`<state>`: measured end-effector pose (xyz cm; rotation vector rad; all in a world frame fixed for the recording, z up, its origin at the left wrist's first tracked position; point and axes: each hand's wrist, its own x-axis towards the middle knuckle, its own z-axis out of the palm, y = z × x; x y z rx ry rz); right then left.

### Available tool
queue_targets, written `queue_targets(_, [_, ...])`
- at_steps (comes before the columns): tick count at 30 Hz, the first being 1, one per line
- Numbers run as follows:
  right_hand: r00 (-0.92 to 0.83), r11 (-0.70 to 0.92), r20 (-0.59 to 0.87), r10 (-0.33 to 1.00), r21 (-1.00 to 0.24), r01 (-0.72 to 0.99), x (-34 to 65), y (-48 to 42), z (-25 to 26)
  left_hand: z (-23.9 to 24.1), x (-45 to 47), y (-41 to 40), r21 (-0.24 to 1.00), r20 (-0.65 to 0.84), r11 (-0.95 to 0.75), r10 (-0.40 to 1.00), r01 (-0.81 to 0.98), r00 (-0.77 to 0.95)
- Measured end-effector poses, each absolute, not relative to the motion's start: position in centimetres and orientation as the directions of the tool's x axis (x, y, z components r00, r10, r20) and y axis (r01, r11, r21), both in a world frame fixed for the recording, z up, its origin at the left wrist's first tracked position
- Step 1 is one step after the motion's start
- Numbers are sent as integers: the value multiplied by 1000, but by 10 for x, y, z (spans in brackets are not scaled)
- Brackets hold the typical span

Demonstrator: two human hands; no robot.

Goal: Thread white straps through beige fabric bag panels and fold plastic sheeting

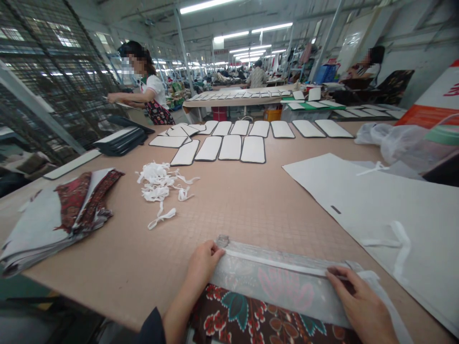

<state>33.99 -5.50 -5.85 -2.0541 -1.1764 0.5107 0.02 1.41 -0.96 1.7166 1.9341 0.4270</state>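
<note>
A dark brown floral fabric lies at the table's near edge, its pale grey backing folded up along the far side. Along that backing runs a narrow white tape, stretched straight between my hands. My left hand pinches the tape's left end, thumb on top, beside a small grey tab. At the right, my right hand grips the same tape between thumb and fingers. The tape's loose tail trails past that hand toward me. What lies under the fabric is hidden.
Cut white tapes lie in a loose pile. Folded fabric pieces rest at left, a large white sheet at right. Dark-edged white panels line the far side, near a dark stack. A co-worker stands beyond.
</note>
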Motion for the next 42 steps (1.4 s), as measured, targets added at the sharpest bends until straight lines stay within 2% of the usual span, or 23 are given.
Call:
queue_targets(5, [529, -337, 36, 848, -734, 589, 338, -55, -55, -10, 1, 14, 527, -164, 135, 985, 839, -56])
queue_targets(9, [515, -314, 64, 855, -728, 610, 338, -55, -57, -6, 6, 10, 448, -155, 110, 987, 887, -43])
queue_targets(11, [498, -292, 89, 863, -717, 633, 337, -55, -56, -3, 11, 6, 365, -48, 48, 998, 930, -33])
queue_targets(14, [463, -254, 125, 878, -696, 671, 335, -56, -55, 3, 21, -1, 144, 140, -87, 988, 986, 67])
queue_targets(16, [457, -247, 142, 878, -685, 686, 335, -56, -55, 6, 26, -5, 0, 170, -192, 967, 981, 190])
queue_targets(21, [448, -248, 142, 883, -670, 700, 334, -56, -53, 7, 33, -9, -166, 121, -378, 909, 911, 400])
queue_targets(26, [410, -252, 136, 902, -606, 755, 334, -56, -52, 7, 37, -12, -323, 4, -471, 867, 821, 499])
queue_targets(36, [400, -298, 100, 911, -511, 806, 329, -55, -43, 15, 61, -17, -467, -156, -525, 841, 711, 518])
queue_targets(42, [396, -287, 62, 916, -587, 757, 332, -54, -39, 14, 64, -13, -491, -172, -523, 842, 697, 511])
